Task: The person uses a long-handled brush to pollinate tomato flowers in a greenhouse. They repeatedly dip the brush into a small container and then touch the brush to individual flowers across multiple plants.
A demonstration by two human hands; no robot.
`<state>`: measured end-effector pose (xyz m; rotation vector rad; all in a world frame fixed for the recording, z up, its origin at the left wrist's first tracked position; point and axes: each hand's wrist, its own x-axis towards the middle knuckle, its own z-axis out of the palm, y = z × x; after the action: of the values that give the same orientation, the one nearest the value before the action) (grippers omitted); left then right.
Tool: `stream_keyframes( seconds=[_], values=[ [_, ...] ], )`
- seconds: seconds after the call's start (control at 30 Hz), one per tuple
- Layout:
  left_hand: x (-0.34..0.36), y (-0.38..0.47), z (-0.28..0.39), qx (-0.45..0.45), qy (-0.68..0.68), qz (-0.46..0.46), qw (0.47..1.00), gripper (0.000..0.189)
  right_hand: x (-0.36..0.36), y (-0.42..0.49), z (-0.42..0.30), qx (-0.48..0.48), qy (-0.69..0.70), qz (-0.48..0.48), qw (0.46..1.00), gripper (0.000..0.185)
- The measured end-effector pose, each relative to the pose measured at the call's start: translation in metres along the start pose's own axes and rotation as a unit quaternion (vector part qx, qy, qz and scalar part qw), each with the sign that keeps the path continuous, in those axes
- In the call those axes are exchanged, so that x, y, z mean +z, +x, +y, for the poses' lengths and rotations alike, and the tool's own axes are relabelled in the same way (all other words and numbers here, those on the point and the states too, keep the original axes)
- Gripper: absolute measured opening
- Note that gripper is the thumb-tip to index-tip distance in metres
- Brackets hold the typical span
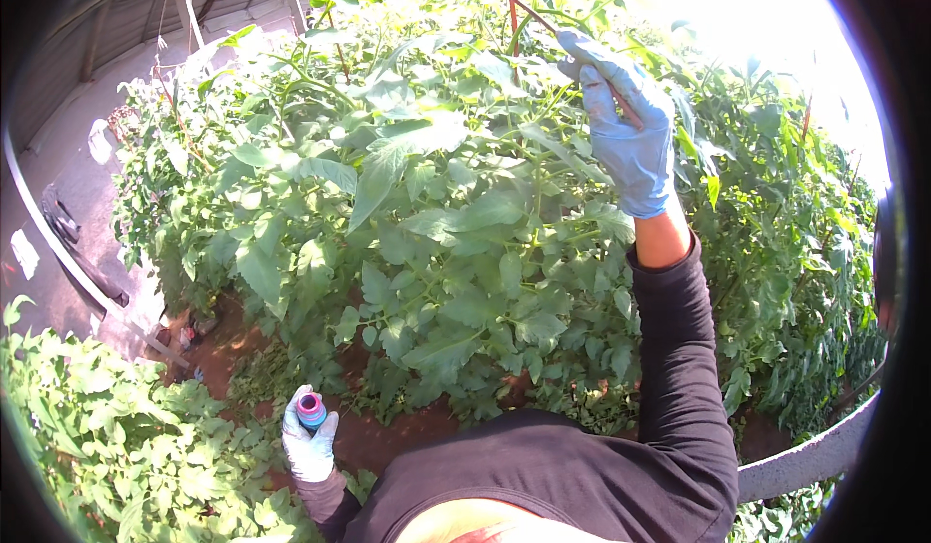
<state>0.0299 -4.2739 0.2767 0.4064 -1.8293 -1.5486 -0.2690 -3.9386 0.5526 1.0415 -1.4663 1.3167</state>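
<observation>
My left hand (pixel 309 434), in a pale blue glove, is low in the view, closed around a small blue bottle (pixel 311 412) with a pink rim and an open, dark pink mouth. At the upper right my right hand (pixel 622 107), also in a blue glove, grips a thin brown stick (pixel 525 9). The stick points up and left, and its tip is dark red. Around and below that hand stand dense leafy plants that look like tomato plants (pixel 465 216). Whether the tip touches a plant, I cannot tell.
Red strings (pixel 511 5) rise among the plants. More leafy plants (pixel 109 441) grow at the lower left, beside bare reddish soil (pixel 378 437). A curved pale pipe (pixel 80 274) crosses the left side before a wall. A thick grey curved bar (pixel 807 463) lies at the lower right.
</observation>
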Motion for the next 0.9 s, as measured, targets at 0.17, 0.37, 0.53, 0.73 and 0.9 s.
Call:
stream_keyframes(
  seconds=[0.17,0.37,0.53,0.73,0.9],
  values=[
    [0.004,0.003,0.004,0.004,0.051,-0.004,0.999,0.062,-0.003,0.000,0.011,-0.013,-0.060,-0.029,0.998,0.025],
    [0.008,0.007,0.007,0.009,0.069,-0.005,0.998,0.061,-0.005,-0.008,0.010,-0.023,-0.096,-0.007,0.995,0.027],
    [0.011,0.009,0.009,0.009,0.068,-0.009,0.998,0.061,-0.006,-0.010,0.010,-0.035,-0.103,0.006,0.994,0.027],
    [0.011,0.009,0.008,0.009,0.070,-0.006,0.998,0.061,-0.005,-0.011,0.018,-0.038,-0.094,0.033,0.994,0.026],
    [0.010,0.007,0.008,0.013,0.091,0.005,0.996,0.062,-0.003,-0.011,0.026,-0.021,-0.090,0.054,0.994,0.024]
  ],
)
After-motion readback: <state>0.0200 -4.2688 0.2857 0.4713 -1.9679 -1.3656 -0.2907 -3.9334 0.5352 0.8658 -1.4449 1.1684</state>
